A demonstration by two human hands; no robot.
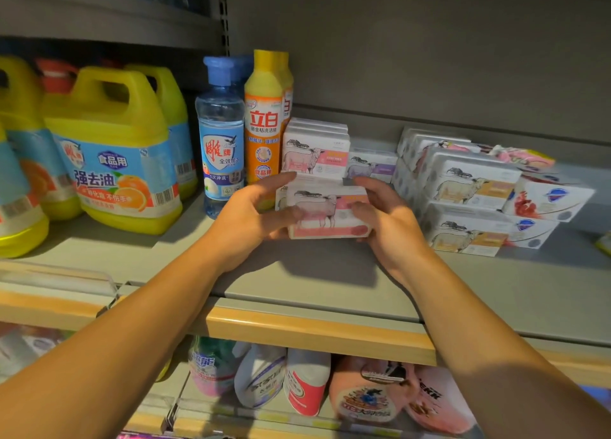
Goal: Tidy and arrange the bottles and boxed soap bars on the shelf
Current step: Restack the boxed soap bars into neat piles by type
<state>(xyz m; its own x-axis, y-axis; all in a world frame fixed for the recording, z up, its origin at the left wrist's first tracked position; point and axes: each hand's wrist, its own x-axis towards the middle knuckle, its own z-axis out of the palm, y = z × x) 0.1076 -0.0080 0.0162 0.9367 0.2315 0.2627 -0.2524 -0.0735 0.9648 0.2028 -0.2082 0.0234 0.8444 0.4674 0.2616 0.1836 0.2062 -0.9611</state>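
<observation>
Nearest the shelf's point(297, 273) front edge, the left hand point(251, 214) and right hand point(386, 220) grip a pink soap box point(327, 214) between curled fingers, one at each end, at mid-shelf. It seems to sit on another box, so a push could slide both askew. Just behind stands a stack of pink boxes point(315, 151); shoving too far might topple it against the orange bottle point(264, 121) and blue bottle point(221, 134) beside it, toward the back wall.
</observation>
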